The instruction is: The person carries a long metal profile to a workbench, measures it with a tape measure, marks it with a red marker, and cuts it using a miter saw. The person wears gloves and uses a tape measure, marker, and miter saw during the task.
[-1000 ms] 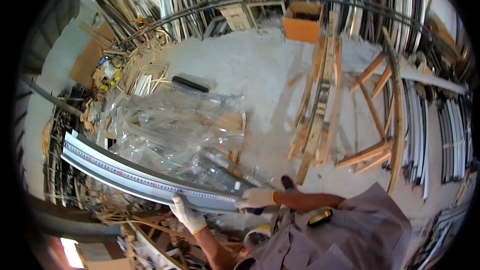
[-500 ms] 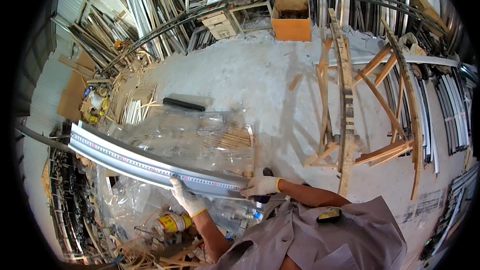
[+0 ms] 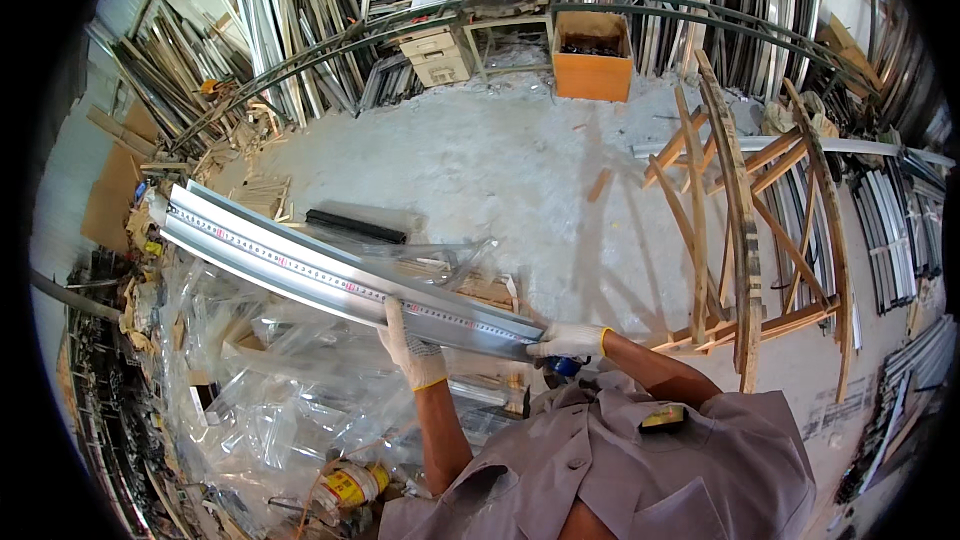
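A long silver metal profile (image 3: pixel 250 262) slants across the front, its far end up at the left. Along its channel lies the extended blade of a tape measure (image 3: pixel 320 274). My left hand (image 3: pixel 412 355), in a white glove with a yellow cuff, grips the profile's lower edge, one finger reaching up to the blade. At the profile's near right end, my gloved right hand (image 3: pixel 572 341) is closed around the tape measure, whose blue case (image 3: pixel 567 366) shows below the fingers. The fingertips there touch the profile's end.
Wooden trestles (image 3: pixel 740 240) stand on the right. Clear plastic sheeting (image 3: pixel 300 370) and a yellow-labelled roll (image 3: pixel 352 485) lie below the profile. A black bar (image 3: pixel 355 227) rests on the floor. An orange box (image 3: pixel 592 65) and racks of long profiles (image 3: pixel 270 30) line the back.
The profile and both hands have shifted to the right in the view as the view itself moved. More of the blue case shows beneath my right hand. Both hands keep their holds.
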